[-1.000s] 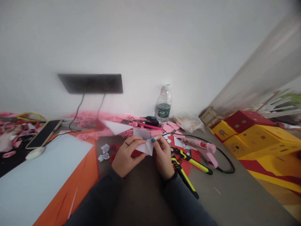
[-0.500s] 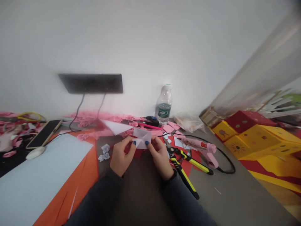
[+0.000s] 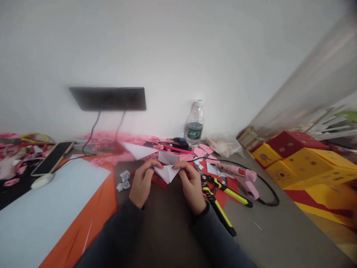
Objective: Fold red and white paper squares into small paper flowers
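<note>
A small white piece of paper [image 3: 167,173], folded into a downward-pointing triangle with a crease down its middle, is held between my two hands. My left hand [image 3: 142,183] pinches its left corner, and my right hand [image 3: 191,184] pinches the right one. Just behind it on the table lies another white paper piece [image 3: 167,158], with red paper [image 3: 158,181] showing underneath. Left of my left hand are crumpled-looking white paper flowers [image 3: 123,181]. Yellow-and-black pruning shears [image 3: 220,197] lie right of my right hand.
A pink glue gun [image 3: 241,176] with a black cord rests at the right. A water bottle [image 3: 195,124] stands against the wall. Large white paper [image 3: 55,208] over orange paper [image 3: 103,201], a phone [image 3: 52,159] and a mouse [image 3: 42,181] occupy the left. Yellow boxes [image 3: 312,167] stand far right.
The white paper in my hands has gone from a flatter, squarish shape to a triangle pointing down. My fingers have shifted outward to its two upper corners.
</note>
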`<state>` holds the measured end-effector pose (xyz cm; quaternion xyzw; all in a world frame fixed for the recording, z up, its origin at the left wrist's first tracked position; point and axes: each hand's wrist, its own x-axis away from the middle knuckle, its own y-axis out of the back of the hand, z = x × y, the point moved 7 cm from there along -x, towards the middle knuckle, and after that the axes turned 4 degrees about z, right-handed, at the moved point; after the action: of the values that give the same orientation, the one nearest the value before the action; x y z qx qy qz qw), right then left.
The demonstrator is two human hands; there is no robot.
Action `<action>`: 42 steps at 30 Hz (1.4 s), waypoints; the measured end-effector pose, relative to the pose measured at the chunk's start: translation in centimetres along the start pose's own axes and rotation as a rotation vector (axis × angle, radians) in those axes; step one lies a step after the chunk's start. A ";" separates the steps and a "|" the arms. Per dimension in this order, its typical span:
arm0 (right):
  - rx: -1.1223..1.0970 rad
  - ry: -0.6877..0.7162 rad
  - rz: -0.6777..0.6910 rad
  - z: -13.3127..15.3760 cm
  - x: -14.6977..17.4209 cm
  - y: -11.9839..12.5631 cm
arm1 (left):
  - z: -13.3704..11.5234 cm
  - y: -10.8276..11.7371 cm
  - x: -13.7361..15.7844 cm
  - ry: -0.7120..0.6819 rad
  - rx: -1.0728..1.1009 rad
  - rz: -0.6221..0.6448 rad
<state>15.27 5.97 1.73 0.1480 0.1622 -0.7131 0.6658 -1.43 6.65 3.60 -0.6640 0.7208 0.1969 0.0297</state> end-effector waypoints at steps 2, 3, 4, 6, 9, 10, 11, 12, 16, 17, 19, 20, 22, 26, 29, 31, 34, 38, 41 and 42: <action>0.015 0.044 0.019 0.5 0.1 -0.1 | 0.1 0.0 -0.1 0.017 0.026 -0.015; 0.013 0.063 0.033 0.7 0.1 -0.3 | 0.1 0.0 -0.1 0.025 0.033 -0.026; 0.006 0.075 0.043 0.8 0.2 -0.5 | 0.1 -0.1 -0.2 0.034 0.035 -0.029; -0.021 0.044 0.021 0.6 0.2 -0.5 | 0.1 -0.5 -0.2 0.043 0.029 0.001; 0.004 -0.003 0.003 0.1 0.2 -0.6 | -0.4 -0.9 -0.2 0.002 -0.061 0.073; 0.034 0.005 0.014 0.2 0.2 -0.7 | -0.6 -1.0 -0.2 -0.028 -0.095 0.083; 0.064 0.022 0.028 0.4 0.1 -0.8 | -0.8 -1.0 -0.2 -0.056 -0.122 0.087; 0.089 0.042 0.037 0.7 0.0 -0.8 | -1.0 -1.0 -0.2 -0.081 -0.140 0.090; 0.123 0.082 0.058 1.9 0.0 -1.1 | -1.7 -1.1 -0.1 -0.160 -0.185 0.101; 0.127 0.085 0.061 2.1 0.0 -1.2 | -1.8 -1.2 0.0 -0.181 -0.195 0.103; 0.132 0.088 0.064 2.2 0.0 -1.2 | -2.1 -1.2 0.1 -0.217 -0.208 0.106; 0.130 0.089 0.056 2.2 0.1 -1.1 | -2.3 -1.1 0.1 -0.229 -0.214 0.104; 0.128 0.082 0.013 1.6 0.0 -0.5 | -2.3 -0.7 0.1 -0.235 -0.223 0.081; 0.092 0.012 -0.215 -0.1 -0.1 1.9 | -1.7 1.4 -0.2 -0.160 -0.141 -0.067; 0.030 -0.014 -0.252 -0.5 -0.1 2.2 | -0.9 1.8 -0.3 -0.089 -0.056 -0.105; -0.049 0.014 -0.147 -0.1 0.0 1.2 | -0.9 1.2 -0.3 -0.073 -0.048 -0.064; -0.035 0.004 -0.012 0.4 0.1 -0.1 | -1.2 -0.1 -0.1 -0.088 -0.098 0.022; 0.054 0.024 0.045 0.7 0.1 -0.5 | -1.9 -0.9 0.0 -0.150 -0.196 0.071; 0.077 0.061 0.095 1.0 0.1 -0.8 | -2.2 -0.7 0.0 -0.184 -0.250 0.067; 0.084 0.075 0.099 1.1 0.2 -0.8 | -2.2 -0.7 0.0 -0.187 -0.257 0.062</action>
<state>14.45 5.40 2.66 0.2100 0.1494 -0.6795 0.6869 -0.30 5.92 5.47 -0.6184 0.7040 0.3492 0.0054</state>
